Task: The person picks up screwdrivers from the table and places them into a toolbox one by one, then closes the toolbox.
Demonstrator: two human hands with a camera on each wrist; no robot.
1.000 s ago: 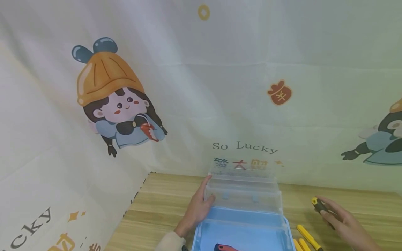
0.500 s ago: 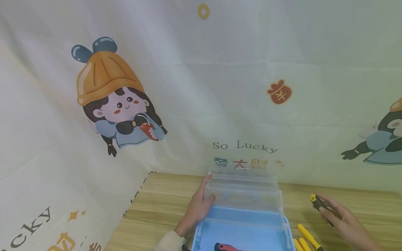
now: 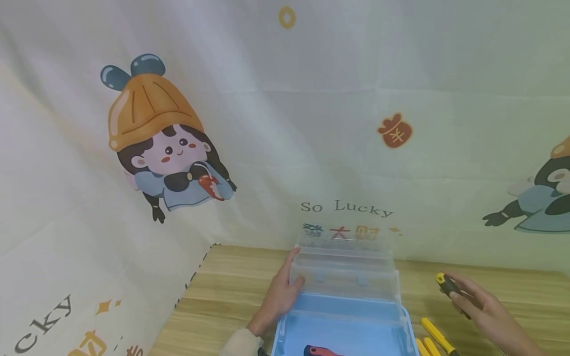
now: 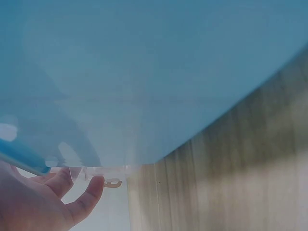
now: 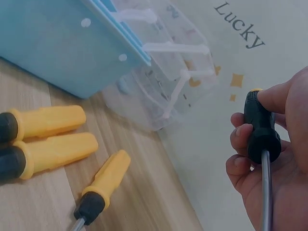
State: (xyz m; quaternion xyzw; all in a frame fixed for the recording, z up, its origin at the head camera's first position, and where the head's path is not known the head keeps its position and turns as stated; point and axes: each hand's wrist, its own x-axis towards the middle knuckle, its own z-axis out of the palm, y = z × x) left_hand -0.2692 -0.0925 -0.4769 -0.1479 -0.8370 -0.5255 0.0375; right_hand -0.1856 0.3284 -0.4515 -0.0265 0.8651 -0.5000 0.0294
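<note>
My right hand (image 3: 490, 311) grips a screwdriver (image 5: 261, 127) by its black handle with a yellow end; its metal shaft shows in the right wrist view. The tool is held in the air, right of a light blue toolbox (image 3: 347, 307). Clear plastic trays or lid parts (image 3: 352, 284) stand raised at the back of the toolbox. My left hand (image 3: 280, 294) holds their left edge, thumb in front. Inside the box lies a tool with a red and black handle (image 3: 318, 350), cut off by the frame's bottom edge.
Several yellow-handled screwdrivers (image 5: 108, 178) lie on the wooden table (image 3: 240, 277) just right of the toolbox. A pale printed cloth (image 3: 267, 123) hangs behind the table and along its left side.
My right hand has moved slightly left and up with the screwdriver, toward the toolbox. The left hand and the box have stayed put.
</note>
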